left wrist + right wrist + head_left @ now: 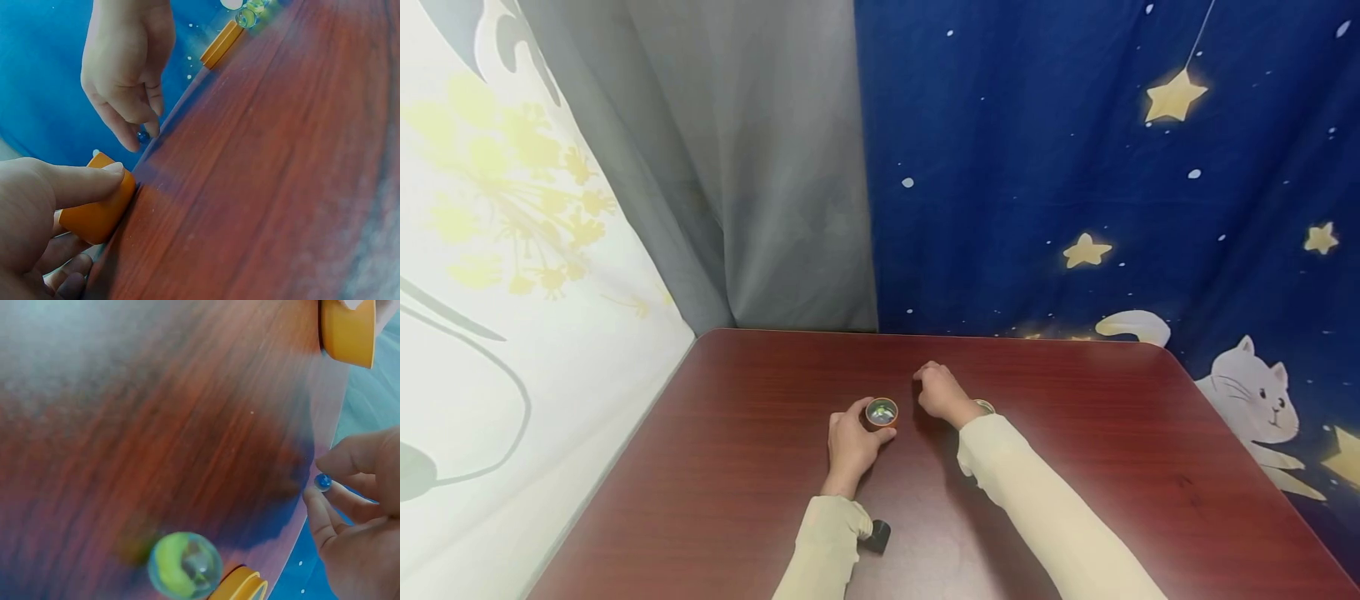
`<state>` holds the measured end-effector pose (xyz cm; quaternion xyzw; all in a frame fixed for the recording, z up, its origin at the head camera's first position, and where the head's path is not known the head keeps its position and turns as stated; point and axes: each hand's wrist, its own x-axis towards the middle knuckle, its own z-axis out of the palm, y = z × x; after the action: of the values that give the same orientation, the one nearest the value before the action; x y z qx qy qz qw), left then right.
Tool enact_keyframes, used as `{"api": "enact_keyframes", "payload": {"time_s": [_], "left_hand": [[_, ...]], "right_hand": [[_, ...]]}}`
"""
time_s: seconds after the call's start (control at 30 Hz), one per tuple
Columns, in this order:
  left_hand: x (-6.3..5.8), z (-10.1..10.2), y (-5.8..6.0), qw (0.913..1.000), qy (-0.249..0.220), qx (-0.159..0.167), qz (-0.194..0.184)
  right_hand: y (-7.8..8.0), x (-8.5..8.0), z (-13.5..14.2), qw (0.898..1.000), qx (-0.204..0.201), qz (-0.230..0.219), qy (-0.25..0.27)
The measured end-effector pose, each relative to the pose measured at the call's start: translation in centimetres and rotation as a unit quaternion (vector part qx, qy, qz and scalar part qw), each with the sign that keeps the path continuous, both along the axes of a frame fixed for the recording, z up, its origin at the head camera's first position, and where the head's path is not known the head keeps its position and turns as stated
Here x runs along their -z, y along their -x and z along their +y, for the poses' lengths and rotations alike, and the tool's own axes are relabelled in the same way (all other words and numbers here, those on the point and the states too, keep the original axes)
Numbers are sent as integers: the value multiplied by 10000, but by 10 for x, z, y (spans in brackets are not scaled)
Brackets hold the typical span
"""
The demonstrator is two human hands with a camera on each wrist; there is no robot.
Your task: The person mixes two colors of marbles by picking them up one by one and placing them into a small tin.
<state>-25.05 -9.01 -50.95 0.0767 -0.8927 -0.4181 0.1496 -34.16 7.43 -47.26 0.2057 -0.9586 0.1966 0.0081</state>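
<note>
My left hand point(852, 439) grips a small orange cup point(103, 209), thumb on one side and fingers on the other. The cup stands upright on the table, and shiny glassy contents show inside its mouth point(882, 412) in the head view. To its right, my right hand point(942, 394) pinches a small blue marble point(323, 482) between thumb and fingertips, low over the tabletop. Beside the right wrist lies a shallow orange ring-shaped piece point(240, 586), mostly hidden by the sleeve in the head view. A larger clear marble with yellow-green inside point(185, 565) shows next to it.
The reddish-brown wooden table point(737, 500) reaches back to a grey curtain point(790, 167) and a blue star-patterned one point(970, 208). A pale patterned wall or cloth point(475, 400) borders the left side. A black wrist device point(876, 536) sits at the left cuff.
</note>
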Motion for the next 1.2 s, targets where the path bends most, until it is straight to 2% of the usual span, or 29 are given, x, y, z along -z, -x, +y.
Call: {"api": "enact_keyframes", "payload": {"time_s": [0.37, 0.7, 0.93, 1.2], "left_hand": [[0, -1, 0, 10000, 54, -1, 48], [-2, 0, 0, 10000, 16, -3, -55], [-2, -1, -1, 10000, -34, 30, -20], [-1, -1, -1, 10000, -16, 42, -38]], "right_hand": [[-11, 1, 6, 9979, 118, 266, 584], [-19, 7, 11, 9931, 213, 651, 954], [-25, 8, 12, 9913, 438, 507, 1136], [-34, 11, 16, 9887, 434, 593, 1308]]}}
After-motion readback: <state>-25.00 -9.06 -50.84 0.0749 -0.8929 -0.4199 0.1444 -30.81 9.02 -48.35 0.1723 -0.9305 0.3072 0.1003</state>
